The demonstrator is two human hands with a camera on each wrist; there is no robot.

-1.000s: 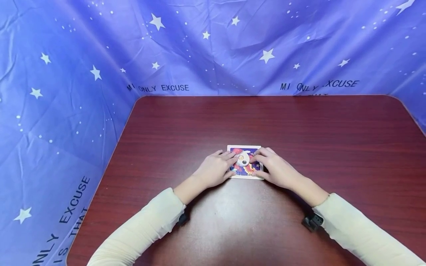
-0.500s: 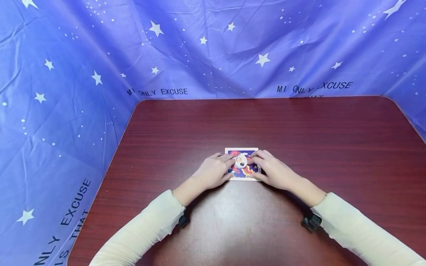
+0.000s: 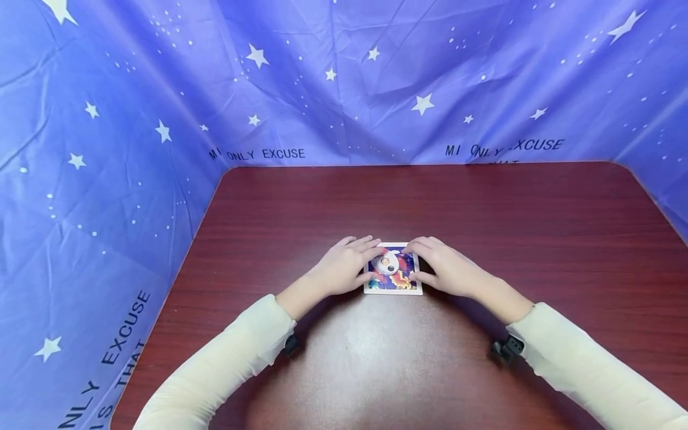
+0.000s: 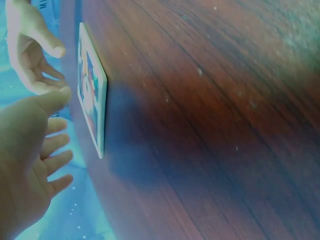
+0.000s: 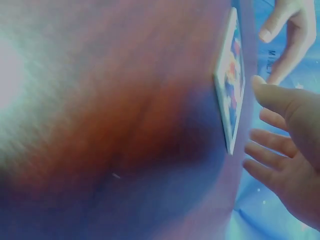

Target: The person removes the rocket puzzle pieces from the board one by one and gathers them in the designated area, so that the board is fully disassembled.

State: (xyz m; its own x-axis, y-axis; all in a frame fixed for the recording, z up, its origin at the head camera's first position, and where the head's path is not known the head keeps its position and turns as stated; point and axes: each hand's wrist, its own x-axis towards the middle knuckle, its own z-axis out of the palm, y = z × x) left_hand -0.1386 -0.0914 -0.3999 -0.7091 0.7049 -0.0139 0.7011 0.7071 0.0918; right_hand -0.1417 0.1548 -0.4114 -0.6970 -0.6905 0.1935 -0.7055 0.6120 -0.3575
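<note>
A small flat square picture board (image 3: 400,280) with a pale border lies on the table, printed in purple, red and orange around a white rounded figure. My left hand (image 3: 343,267) hovers over its left side, fingers loosely extended. Over the right edge is my right hand (image 3: 448,269), its fingers relaxed and slightly bent. Both wrist views show gaps between the fingers and the board; neither the left hand (image 4: 25,150) nor the right hand (image 5: 297,150) holds anything. Parts of the board's left and right sides are hidden under the hands in the head view.
The dark red wood-grain table (image 3: 301,209) has rounded far corners. A blue-purple cloth (image 3: 344,89) with white stars and black lettering hangs behind it and along the left. Small black devices (image 3: 506,348) sit under the cuffs of both pale sleeves.
Both hands have come up off the board, their fingers drawing away from its middle, so more of the picture shows. The head view has tilted up slightly.
</note>
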